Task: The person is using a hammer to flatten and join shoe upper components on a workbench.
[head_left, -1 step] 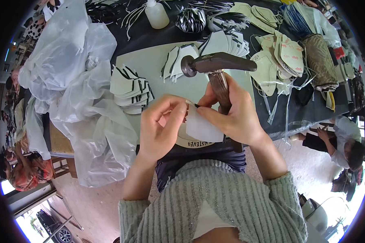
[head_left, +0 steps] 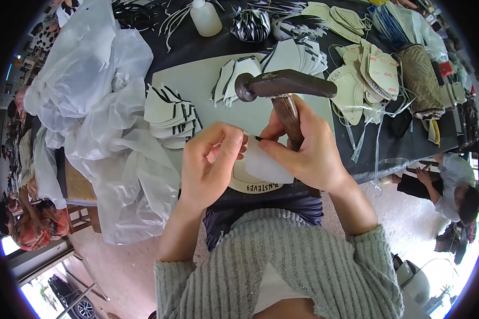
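Observation:
My right hand (head_left: 314, 151) grips a hammer (head_left: 287, 114) by its wooden handle, the dark metal head pointing up and away from me. Between the same hand's thumb and fingers is a white sheet piece (head_left: 264, 164) with a short black strip at its upper corner. Beside that corner, my left hand (head_left: 210, 162) is closed, thumb against forefinger. Whatever lies between those fingertips is too small to make out. Under the white piece, a cream pattern card (head_left: 250, 186) with dark lettering shows at the near edge of the pale work board (head_left: 213, 114).
Stacked white pieces with black strips (head_left: 170, 117) lie on the board's left, more (head_left: 295, 56) at its far side. Clear plastic sheeting (head_left: 127, 175) hangs over the table's left. A white bottle (head_left: 206, 18), cream pattern cards (head_left: 378, 72) and a rolled patterned cloth (head_left: 420, 80) surround the board.
My left hand has shifted slightly left, its fingertips a little away from the black strip. The white piece has tilted slightly, and more of the pattern card's lettering shows. The hammer has hardly moved.

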Demonstrator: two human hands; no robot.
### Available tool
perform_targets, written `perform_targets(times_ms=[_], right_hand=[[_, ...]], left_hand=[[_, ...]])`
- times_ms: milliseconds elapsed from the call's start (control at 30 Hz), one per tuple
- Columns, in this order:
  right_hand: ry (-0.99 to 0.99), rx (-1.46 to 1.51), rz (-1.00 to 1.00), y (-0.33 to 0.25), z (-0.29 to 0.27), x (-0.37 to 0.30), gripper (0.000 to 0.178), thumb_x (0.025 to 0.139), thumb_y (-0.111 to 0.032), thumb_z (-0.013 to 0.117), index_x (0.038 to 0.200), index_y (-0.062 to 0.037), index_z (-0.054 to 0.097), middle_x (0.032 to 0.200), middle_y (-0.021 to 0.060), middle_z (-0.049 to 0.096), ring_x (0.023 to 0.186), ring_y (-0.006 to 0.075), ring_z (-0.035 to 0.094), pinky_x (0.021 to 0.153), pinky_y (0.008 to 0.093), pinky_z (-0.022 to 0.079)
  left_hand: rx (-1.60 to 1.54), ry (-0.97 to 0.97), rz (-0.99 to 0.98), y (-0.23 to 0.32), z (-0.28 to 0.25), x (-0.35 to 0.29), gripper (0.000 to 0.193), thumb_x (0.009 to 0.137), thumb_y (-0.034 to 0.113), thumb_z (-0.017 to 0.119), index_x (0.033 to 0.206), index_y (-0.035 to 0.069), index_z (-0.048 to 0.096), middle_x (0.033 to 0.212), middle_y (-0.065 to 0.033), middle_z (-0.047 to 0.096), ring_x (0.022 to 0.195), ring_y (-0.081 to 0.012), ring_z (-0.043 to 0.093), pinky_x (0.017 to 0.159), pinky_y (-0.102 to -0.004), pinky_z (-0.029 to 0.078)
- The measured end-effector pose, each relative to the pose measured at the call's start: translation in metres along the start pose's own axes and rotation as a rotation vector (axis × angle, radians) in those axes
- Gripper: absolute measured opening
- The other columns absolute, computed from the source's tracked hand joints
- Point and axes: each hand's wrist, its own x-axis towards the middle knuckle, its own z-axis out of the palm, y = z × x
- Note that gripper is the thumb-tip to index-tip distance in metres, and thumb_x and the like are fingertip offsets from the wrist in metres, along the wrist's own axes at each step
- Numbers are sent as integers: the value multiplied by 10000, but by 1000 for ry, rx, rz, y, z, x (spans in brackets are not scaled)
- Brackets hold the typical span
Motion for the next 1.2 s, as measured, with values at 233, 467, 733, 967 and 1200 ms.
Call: perform_targets(times_ms=[233, 467, 733, 967, 1200], right_hand=[[17, -50, -100, -2, 6, -1, 436, 789, 19, 729, 1181, 6, 540, 820, 8, 673, 687, 23, 572, 508, 191, 396], [-52, 73, 64, -4, -4, 1, 431, 787, -8, 723, 1175, 1, 537, 827, 4, 676, 667, 15, 547, 522, 185, 388], [-114, -4, -154, 10, 7, 11, 319, 734, 0, 642, 1026, 51, 524, 745, 188, 656, 733, 381, 669, 653, 442, 511], [34, -52, -65, 35, -16, -3, 241, 846, -99, 653, 988, 45, 521, 715, 191, 639, 678, 389, 649, 603, 444, 483], [252, -213, -3, 62, -30, -8, 268, 987, -235, 560, 973, 28, 515, 688, 249, 599, 678, 460, 600, 611, 511, 456]], left_hand=[[218, -120, 19, 13, -4, 12, 157, 928, 71, 650, 818, -30, 601, 690, -58, 622, 681, -97, 602, 588, -280, 465], [520, -284, 352, 15, -9, 25, 32, 894, 6, 613, 883, -3, 584, 799, -120, 615, 681, -240, 606, 622, -320, 466], [378, -332, 68, 10, -24, 19, 59, 902, 3, 585, 859, -2, 545, 760, -33, 553, 687, -109, 490, 614, -245, 395], [357, -393, 87, -21, 3, 40, 111, 907, 23, 602, 827, -8, 532, 740, -21, 541, 670, -93, 462, 594, -246, 375], [850, -505, 181, -41, 38, 77, 69, 869, 50, 645, 863, 4, 593, 768, -131, 606, 680, -313, 599, 636, -394, 464]])
